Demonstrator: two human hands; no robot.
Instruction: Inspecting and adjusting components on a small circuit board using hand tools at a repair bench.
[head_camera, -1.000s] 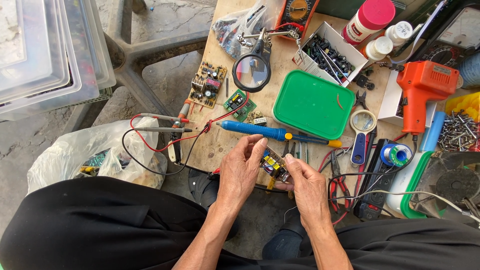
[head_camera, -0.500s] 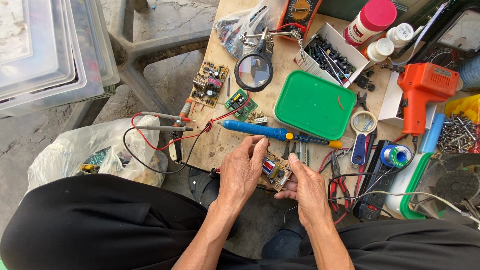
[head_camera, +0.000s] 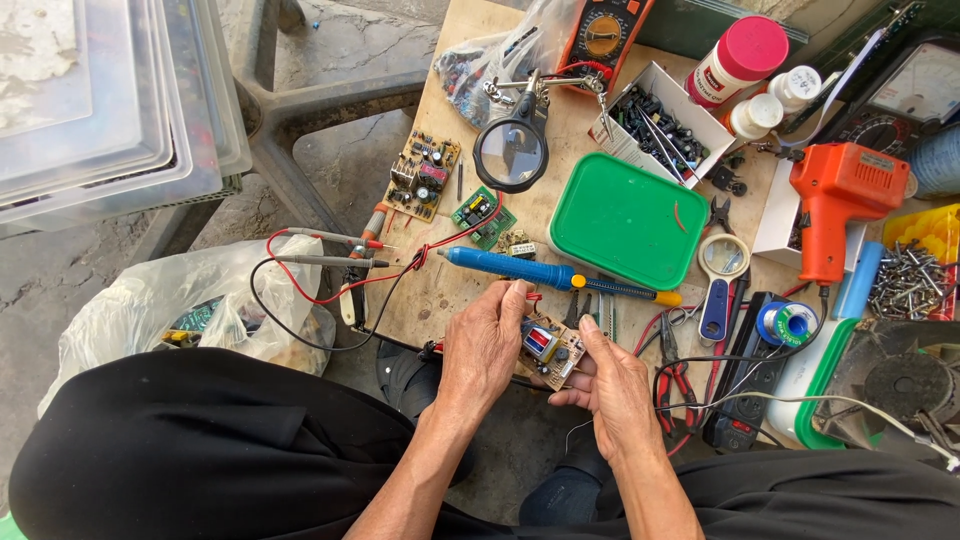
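Brown and crowded with parts, the small circuit board (head_camera: 548, 352) sits pinched between the two hands at the near edge of the wooden table (head_camera: 440, 290). The left hand (head_camera: 482, 350) grips its left end, fingers curled over the top edge and thumb tucked beneath. The right hand (head_camera: 612, 385) takes the right end, thumb pressed along the upper rim and the other fingers cupped underneath. Both sets of fingers are narrow, closed on the board itself, neither spread wide.

Between the fingertips a blue and red block part stands up from the board, facing the camera. The board's long axis runs from one hand to the other, tilted a little so its right end lies lower and nearer the body. Both hands touch it, so neither is nearer than the other.

Just beyond the left fingertips lies a blue solder sucker (head_camera: 545, 272), its length running left to right, nearly parallel to the board and close above it. Beyond that sits a green lid (head_camera: 625, 220). Past the right fingers are red-handled pliers (head_camera: 675, 375) and a spool of solder (head_camera: 787, 323). Off to the left of the left fingers, red and black test leads (head_camera: 330, 260) trail over the table's edge.
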